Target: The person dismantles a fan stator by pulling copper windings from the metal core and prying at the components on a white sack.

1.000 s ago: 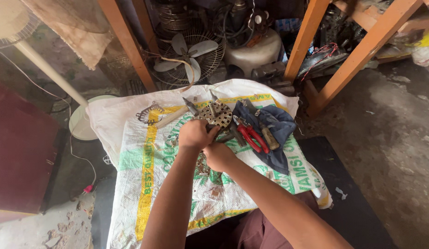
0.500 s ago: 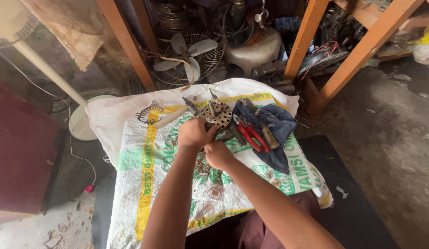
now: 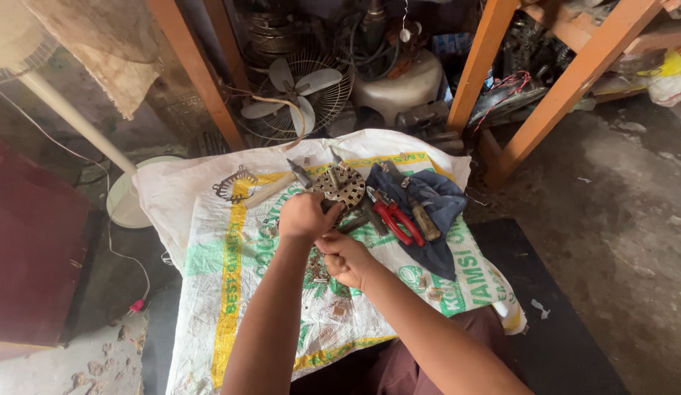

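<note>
— White woven sack (image 3: 208,292) with green and yellow print is our landmark; it lies spread over the floor, and everything we handle sits on it. Where is the round metal part?

— We have the round perforated metal disc (image 3: 340,184) near the far edge of the sack, about the middle of its width. Our left hand (image 3: 305,216) rests just on the near side of it, the grip curled and touching the disc's near rim; whether the fingers are fully clamped on it we cannot tell, since the back of the hand hides them.

— And our right hand?

— Our right hand (image 3: 345,259) sits nearer to us on the sack, just below the left one and almost touching it. Its grip is drawn together, fingers bunched as if pinching something small, but what lies inside we cannot see.

— What else lies on the sack?

— Right of the disc we see red-handled pliers (image 3: 394,221) on a blue cloth (image 3: 439,212), with a wooden-handled tool (image 3: 424,219) just beside them on the same cloth. Left of the disc lies a screwdriver (image 3: 298,173), and farther left, toward the sack's far-left corner, a dark ring-shaped metal part (image 3: 235,186). Small bits of metal (image 3: 317,269) are scattered around the middle of the sack, beside our right hand.

— Beyond the sack?

— Past its far edge stand a fan with a wire guard (image 3: 300,91) and orange wooden legs (image 3: 472,66).
</note>
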